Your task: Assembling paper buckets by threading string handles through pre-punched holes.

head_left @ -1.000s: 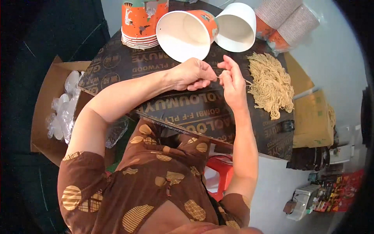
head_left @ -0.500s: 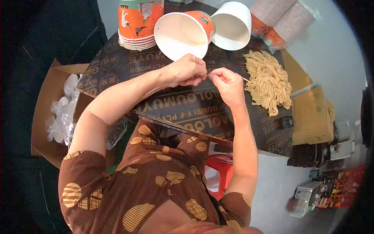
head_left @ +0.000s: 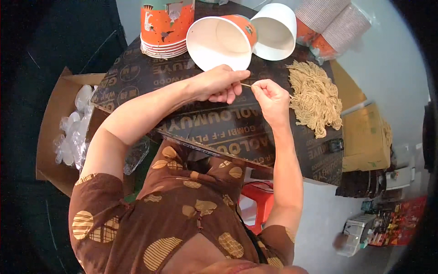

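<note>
A short length of tan string (head_left: 246, 85) stretches between my two hands above the dark board table. My left hand (head_left: 221, 85) has its lower fingers curled at one end of the string, the index finger extended over it. The thumb and index finger of my right hand (head_left: 272, 98) pinch the other end. Beside my right hand lies a loose heap of tan strings (head_left: 315, 98). Just beyond my left hand, a white-lined orange paper bucket (head_left: 219, 43) rests on its side, mouth toward me.
A second paper bucket (head_left: 275, 34) lies tipped behind it. An orange bucket stack (head_left: 166, 32) stands at the far left, and wrapped stacks (head_left: 335, 27) sit far right. A cardboard box (head_left: 52, 137) with clear-wrapped pieces is left of the table (head_left: 214, 121); another carton (head_left: 365, 137) is right.
My hands have drawn slightly apart, showing more string between them. My left index finger has straightened, and my right hand has shifted a little to the right.
</note>
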Tool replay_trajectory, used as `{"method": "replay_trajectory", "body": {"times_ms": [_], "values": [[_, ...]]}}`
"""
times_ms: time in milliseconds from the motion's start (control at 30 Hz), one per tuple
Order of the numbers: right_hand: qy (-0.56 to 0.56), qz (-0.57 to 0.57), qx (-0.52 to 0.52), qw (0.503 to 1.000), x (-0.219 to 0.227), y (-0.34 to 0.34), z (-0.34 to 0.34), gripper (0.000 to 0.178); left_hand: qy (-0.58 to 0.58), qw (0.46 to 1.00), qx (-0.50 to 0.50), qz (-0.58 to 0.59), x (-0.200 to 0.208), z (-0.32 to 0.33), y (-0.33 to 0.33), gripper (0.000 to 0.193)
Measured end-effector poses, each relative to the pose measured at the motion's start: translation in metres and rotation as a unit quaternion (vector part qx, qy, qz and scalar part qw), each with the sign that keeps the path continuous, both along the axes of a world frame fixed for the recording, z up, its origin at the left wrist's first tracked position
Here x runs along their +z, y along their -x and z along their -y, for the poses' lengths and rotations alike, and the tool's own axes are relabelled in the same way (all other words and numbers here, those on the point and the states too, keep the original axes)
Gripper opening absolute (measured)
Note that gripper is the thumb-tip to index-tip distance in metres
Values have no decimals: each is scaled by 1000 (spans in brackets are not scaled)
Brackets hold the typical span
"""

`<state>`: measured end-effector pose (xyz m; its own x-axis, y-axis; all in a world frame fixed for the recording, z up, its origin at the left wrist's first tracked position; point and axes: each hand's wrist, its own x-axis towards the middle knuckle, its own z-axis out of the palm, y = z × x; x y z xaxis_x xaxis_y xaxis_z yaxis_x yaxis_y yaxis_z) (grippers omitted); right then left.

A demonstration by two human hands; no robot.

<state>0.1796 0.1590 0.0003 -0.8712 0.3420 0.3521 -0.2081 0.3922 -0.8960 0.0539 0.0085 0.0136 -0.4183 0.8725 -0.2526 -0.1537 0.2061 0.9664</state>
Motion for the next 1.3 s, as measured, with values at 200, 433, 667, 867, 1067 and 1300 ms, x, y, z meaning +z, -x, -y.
{"method": "replay_trajectory", "body": {"times_ms": [200,433,667,867,1067,1300], "values": [[-37,25,4,999,-4,3,1,5,-57,998,2,-4,-11,-5,-4,34],[-32,13,-7,999,-6,5,3,5,-75,997,10,-28,-6,-2,-8,26],[27,-27,-20,999,-7,6,-3,4,-134,935,82,-317,-9,-1,1,12],[22,-71,-74,994,-5,5,-4,3,-27,805,183,-564,-5,-7,-1,25],[-104,-150,-142,973,-9,7,1,7,-62,727,174,-662,-23,-14,11,18],[-215,-230,-163,935,1,-1,13,11,-169,766,180,-593,-14,-6,-6,11]]}}
